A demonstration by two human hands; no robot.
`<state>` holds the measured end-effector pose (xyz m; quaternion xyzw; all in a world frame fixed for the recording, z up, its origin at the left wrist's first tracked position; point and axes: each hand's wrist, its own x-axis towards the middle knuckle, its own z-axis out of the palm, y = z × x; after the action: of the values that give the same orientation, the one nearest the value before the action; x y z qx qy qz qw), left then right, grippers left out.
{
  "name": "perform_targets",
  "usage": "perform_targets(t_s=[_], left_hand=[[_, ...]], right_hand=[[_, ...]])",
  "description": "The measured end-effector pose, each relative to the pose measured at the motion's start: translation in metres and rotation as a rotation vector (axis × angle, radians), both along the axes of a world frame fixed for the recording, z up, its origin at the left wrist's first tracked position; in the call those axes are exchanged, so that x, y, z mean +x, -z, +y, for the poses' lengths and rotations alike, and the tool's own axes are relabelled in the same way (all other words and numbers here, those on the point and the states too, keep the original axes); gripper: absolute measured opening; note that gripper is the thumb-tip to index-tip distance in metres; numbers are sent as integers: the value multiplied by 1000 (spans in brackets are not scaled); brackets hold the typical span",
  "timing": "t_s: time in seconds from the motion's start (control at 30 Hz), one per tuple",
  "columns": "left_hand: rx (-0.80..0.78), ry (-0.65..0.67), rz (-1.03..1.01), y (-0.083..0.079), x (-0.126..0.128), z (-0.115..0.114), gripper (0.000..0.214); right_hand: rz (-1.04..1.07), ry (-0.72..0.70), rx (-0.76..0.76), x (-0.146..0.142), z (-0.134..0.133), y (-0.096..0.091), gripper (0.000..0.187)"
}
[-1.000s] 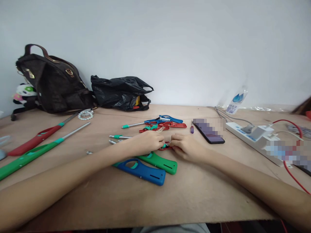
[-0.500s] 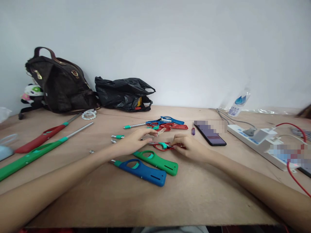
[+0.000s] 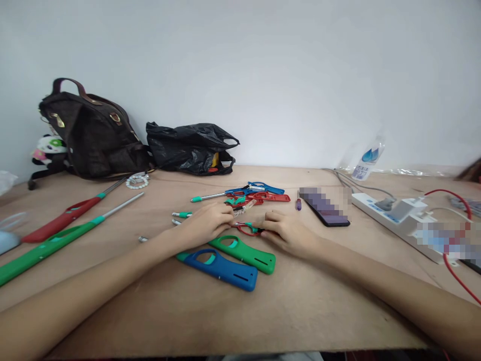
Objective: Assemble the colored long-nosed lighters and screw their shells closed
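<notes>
A red utility lighter (image 3: 248, 229), its inner green and dark parts showing, lies between my hands. My right hand (image 3: 291, 234) is closed on its handle end, which the fingers mostly cover. My left hand (image 3: 206, 221) has its fingers bent and closed at the lighter's front end; what they pinch is hidden. Just beyond those fingertips is a small clear part (image 3: 248, 204), close to red lighter pieces (image 3: 276, 197). Nearer me lie a green lighter (image 3: 248, 255) and a blue lighter (image 3: 225, 271), both partly under or beside my left forearm.
Behind the red pieces is an opened blue lighter (image 3: 272, 188). To the right are a small screwdriver (image 3: 298, 203), a phone (image 3: 326, 210) and a power strip (image 3: 370, 205) with cables. At left lie long red (image 3: 63, 219) and green (image 3: 48, 246) lighters; a black plastic bag (image 3: 188, 148) stands behind.
My left hand has drawn back slightly and its fingers have closed; the clear part no longer shows between thumb and finger. My right hand has shifted slightly left.
</notes>
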<state>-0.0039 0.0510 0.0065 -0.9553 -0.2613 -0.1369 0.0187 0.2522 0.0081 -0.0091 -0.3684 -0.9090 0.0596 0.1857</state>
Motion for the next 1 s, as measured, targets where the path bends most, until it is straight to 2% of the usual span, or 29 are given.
perform_targets(t_s=[0.17,0.27,0.43,0.57,0.63,0.7,0.8,0.9,1.0], left_hand=[[87,10,59,-2,1,1,24],[78,14,40,-2,0,3,26],[-8,1,7,-1,-2,4,21],[-58,-10,-15,0,-2,5,18],[-65,-3,-24,0,-2,5,19],[-61,3,-25,0,-2,4,20],[-56,4,-20,0,-2,3,21],[-59,-8,-16,-1,-2,2,22],[-62,-11,-17,-1,-1,2,22]], right_hand=[[-57,36,57,-3,1,5,34],[-67,35,39,-3,2,4,35],[-10,28,-50,-2,1,-2,32],[140,-27,-204,4,9,-8,31],[214,40,-239,11,22,-8,30],[208,204,-120,20,40,-6,27],[-14,369,115,32,68,1,20],[-169,405,194,37,88,9,18],[-173,408,200,37,95,13,17]])
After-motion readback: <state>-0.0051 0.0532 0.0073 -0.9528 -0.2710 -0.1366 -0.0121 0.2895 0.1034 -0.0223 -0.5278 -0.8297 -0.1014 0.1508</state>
